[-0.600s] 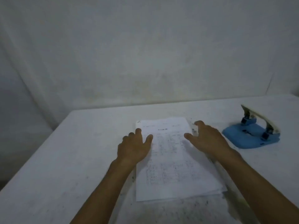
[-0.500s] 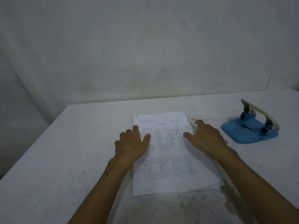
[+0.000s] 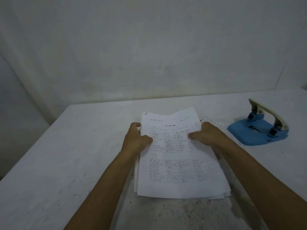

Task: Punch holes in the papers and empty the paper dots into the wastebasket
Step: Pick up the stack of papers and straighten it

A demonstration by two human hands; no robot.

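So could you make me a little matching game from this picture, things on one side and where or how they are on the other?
Things:
1. stack of white printed papers
2. blue hole punch with cream lever
3. left hand
4. right hand

States:
A. grips the stack's right edge
B. stands alone, far right on the table
C. grips the stack's left edge
D. far end lifted, bowed

Pairs: 1-D, 2-B, 3-C, 4-A

Both hands (image 3: pixel 137 140) (image 3: pixel 207 136) now gripping the papers' (image 3: pixel 176 163) side edges.

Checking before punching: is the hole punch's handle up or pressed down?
Up. The cream handle arches clear above the blue base, no paper is in the hole punch, and neither hand touches it.
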